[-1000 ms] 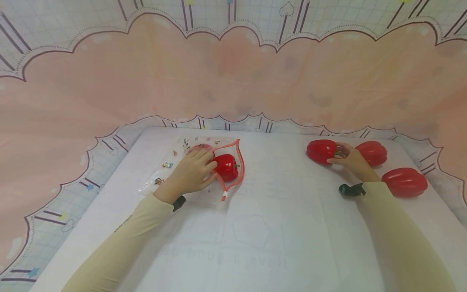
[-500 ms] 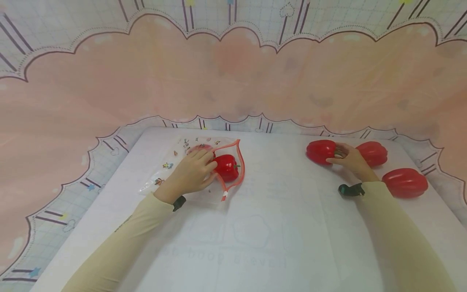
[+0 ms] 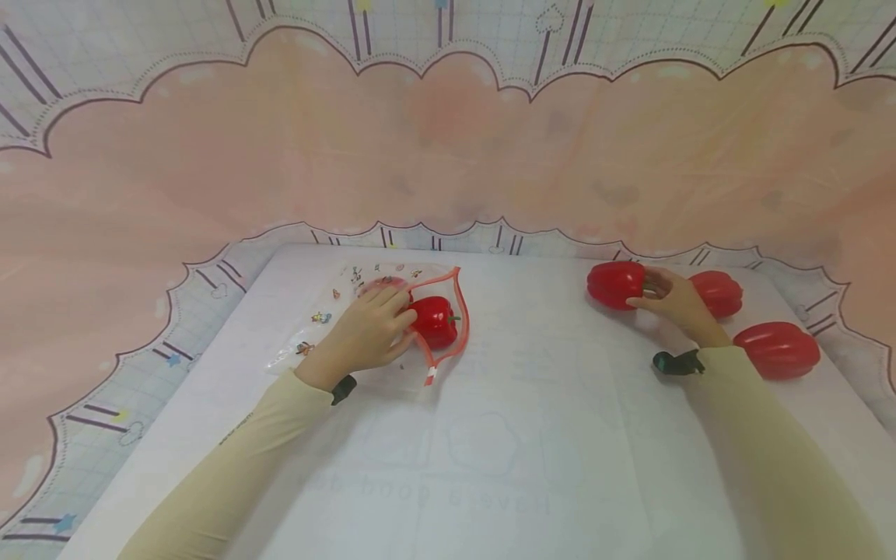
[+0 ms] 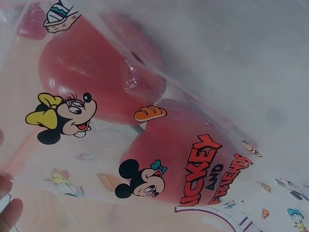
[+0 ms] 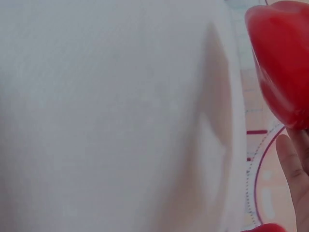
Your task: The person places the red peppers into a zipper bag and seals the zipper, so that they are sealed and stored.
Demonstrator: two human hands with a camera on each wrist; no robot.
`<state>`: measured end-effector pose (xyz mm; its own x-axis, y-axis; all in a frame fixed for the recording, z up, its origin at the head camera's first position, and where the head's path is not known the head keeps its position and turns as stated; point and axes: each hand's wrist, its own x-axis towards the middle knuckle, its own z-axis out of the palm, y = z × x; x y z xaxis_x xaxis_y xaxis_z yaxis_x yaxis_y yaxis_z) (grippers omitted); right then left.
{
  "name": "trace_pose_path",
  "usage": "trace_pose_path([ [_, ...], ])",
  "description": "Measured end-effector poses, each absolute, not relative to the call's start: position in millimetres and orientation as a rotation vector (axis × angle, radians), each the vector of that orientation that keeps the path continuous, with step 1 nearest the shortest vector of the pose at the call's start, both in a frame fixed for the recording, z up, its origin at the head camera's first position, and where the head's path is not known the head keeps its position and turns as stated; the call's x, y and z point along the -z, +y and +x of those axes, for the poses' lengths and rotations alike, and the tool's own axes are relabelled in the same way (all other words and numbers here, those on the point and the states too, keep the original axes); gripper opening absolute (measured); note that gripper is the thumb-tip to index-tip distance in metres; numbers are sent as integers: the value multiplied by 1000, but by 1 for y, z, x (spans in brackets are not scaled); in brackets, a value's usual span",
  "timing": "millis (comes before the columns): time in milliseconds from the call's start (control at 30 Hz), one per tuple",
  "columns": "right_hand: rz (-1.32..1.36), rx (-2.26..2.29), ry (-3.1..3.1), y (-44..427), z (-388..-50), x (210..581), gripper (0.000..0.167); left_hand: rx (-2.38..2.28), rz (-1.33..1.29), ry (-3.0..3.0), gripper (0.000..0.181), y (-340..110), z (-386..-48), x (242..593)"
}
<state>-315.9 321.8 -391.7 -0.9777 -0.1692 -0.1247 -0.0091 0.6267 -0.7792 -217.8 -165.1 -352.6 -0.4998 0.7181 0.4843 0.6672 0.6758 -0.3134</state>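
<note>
A clear printed bag [image 3: 320, 330] with an orange-red zip edge [image 3: 465, 311] lies at the left of the white table. My left hand [image 3: 371, 330] holds the bag by its mouth, beside a red bell pepper [image 3: 435, 322] lying in the opening. Through the printed film in the left wrist view, red peppers [image 4: 79, 67] show inside. Over at the right, my right hand [image 3: 679, 303] grips another red pepper [image 3: 616, 285] by its stem end, fingers and thumb around it. That pepper [image 5: 285, 58] fills the upper right of the right wrist view, fingers below it.
Two more red peppers lie on the table [image 3: 518, 389] by my right forearm: one [image 3: 719, 294] behind the hand, another [image 3: 777, 350] beside the sleeve. A patterned pink and white cloth [image 3: 448, 155] rises behind the table.
My right hand and the pepper it grips have risen slightly off their earlier place. The left hand and the bag stay as they were.
</note>
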Motion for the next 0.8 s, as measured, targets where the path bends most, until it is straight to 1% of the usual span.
trace_pose_path([
  [533,-206,1330,2700,299,-307,375,99,-98,-1079,-2285,22,-165,-220,353],
  [800,-279,1354,2733,280,-305,372,92,-100,-1082,-2286,22,-164,-220,354],
])
